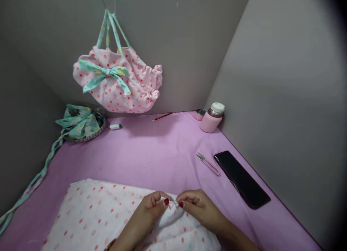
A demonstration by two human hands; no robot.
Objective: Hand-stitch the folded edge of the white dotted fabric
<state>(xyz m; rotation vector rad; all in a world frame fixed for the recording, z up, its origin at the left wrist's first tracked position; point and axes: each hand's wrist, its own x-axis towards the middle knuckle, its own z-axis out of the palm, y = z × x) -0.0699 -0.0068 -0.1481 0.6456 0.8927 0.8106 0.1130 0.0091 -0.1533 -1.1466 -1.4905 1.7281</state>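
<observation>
A white cloth point(108, 207) printed with red and pink dots spreads over the near part of the table. My left hand point(151, 209) is closed, pinching a small gathered bit at the cloth's far edge between thumb and forefinger. Right beside it, my right hand point(199, 209) is also closed in a pinch. Between the two thumbs shows a thin, light, needle-like thing, too small to make out fully; the right fingertips are on it. Under my hands the cloth bunches into folds.
Thread snips point(208, 164) and a black phone point(241, 178) lie to the right. Behind stands a pink jar point(211, 119) near a small pink lid point(200, 114). A thread spool point(115, 126), basket point(92, 135) with green cloth point(81, 122), and dark-red stick point(162, 116) lie farther back. A dotted bag point(121, 95) hangs above.
</observation>
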